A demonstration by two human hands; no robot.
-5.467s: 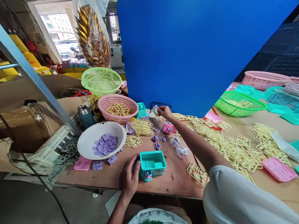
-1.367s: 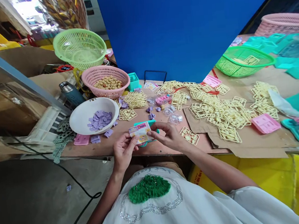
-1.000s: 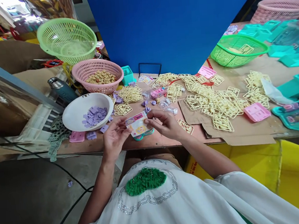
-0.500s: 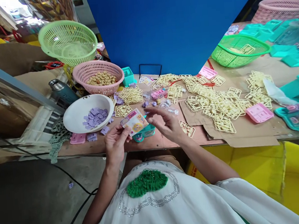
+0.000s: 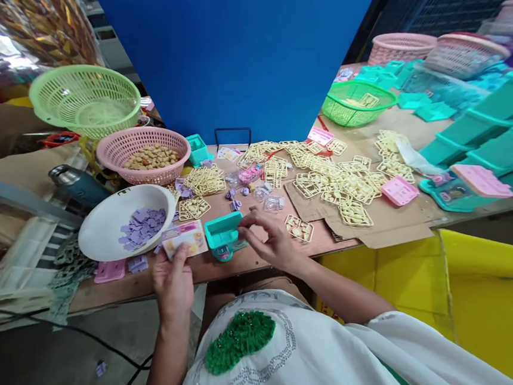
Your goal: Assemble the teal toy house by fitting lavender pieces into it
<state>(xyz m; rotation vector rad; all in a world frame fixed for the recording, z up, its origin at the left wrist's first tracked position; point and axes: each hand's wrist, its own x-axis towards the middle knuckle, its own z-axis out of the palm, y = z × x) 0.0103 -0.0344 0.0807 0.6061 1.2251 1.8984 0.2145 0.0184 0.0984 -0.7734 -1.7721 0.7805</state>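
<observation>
My left hand (image 5: pixel 173 283) grips a small printed sheet (image 5: pixel 191 239), apparently of stickers, with pink and yellow pictures, thumb on its face. Right beside it on the table's front edge stands an open teal plastic box (image 5: pixel 225 234) with a rounded front. My right hand (image 5: pixel 269 239) is at the box's right side, its thumb and fingertips drawn together. Whatever is between those fingertips is too small to make out. Behind the box lie small purple parts (image 5: pixel 235 205) and clear plastic pieces (image 5: pixel 273 203).
A white bowl (image 5: pixel 88 234) of purple pieces and a pink basket (image 5: pixel 113 146) of tan pieces stand left. Cream part frames (image 5: pixel 349 178) spread over cardboard at right. Stacked teal boxes (image 5: pixel 480 131) stand far right. A blue board (image 5: pixel 244 56) rises behind.
The view has turned to the right. My left hand has moved the sheet leftward off the teal box, uncovering it. My right hand's fingers have closed together beside the box.
</observation>
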